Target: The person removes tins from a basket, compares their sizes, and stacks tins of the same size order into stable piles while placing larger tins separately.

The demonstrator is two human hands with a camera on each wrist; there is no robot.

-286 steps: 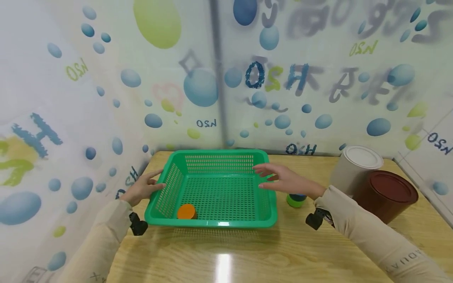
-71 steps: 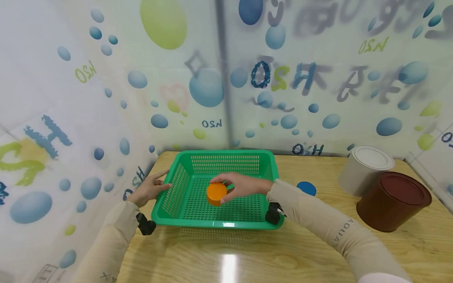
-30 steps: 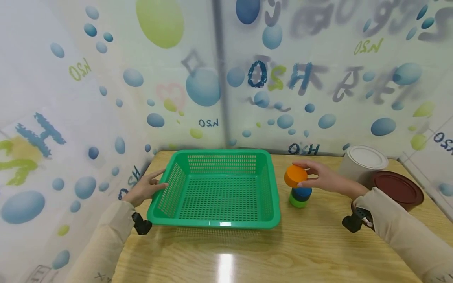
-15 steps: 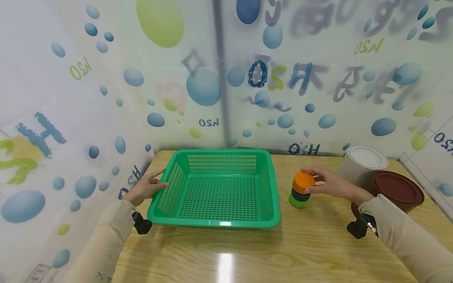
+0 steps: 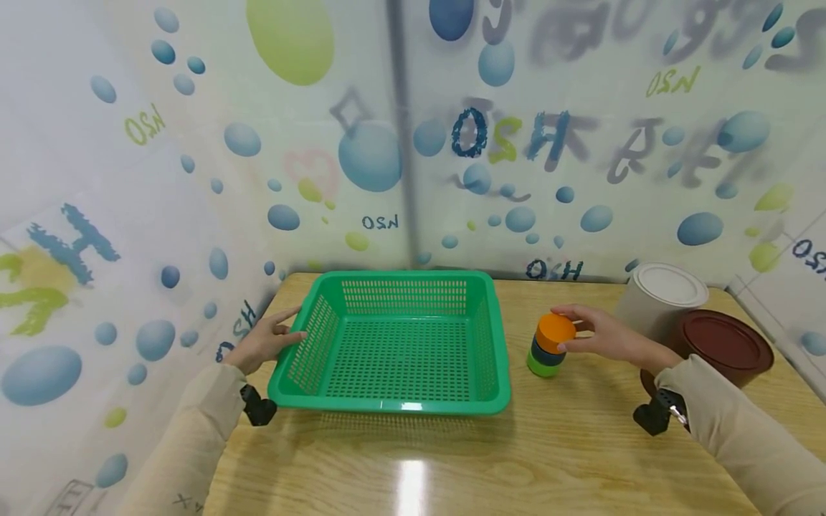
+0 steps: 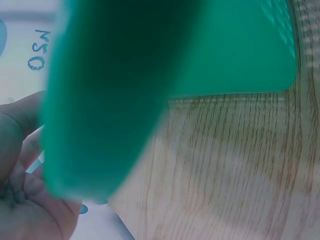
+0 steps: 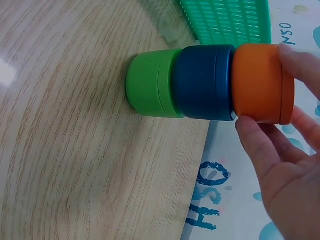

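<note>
In the head view, my right hand point(image 5: 600, 335) pinches a small orange lidded jar point(image 5: 555, 332) between thumb and fingers. This jar rests on a dark blue jar point(image 5: 548, 354), which stands on a light green jar point(image 5: 542, 367), making an upright stack. The right wrist view shows the orange jar point(image 7: 257, 84), blue jar point(image 7: 202, 82) and green jar point(image 7: 150, 84) in contact, nearly aligned. My left hand point(image 5: 261, 345) holds the left rim of the green slotted basket point(image 5: 387, 407), its thumb over the rim; the rim hides part of that hand in the left wrist view.
Right of the stack stand a white lidded can point(image 5: 665, 294) and a dark brown can point(image 5: 725, 344), close to the right forearm. The wooden table point(image 5: 490, 466) meets patterned walls point(image 5: 419, 179) at the back and left. Nothing lies inside the basket.
The orange jar, first lying in the basket, was picked up by my right hand, carried right and lowered onto the blue jar. In the last half second little moves. My left hand stays at the rim.
</note>
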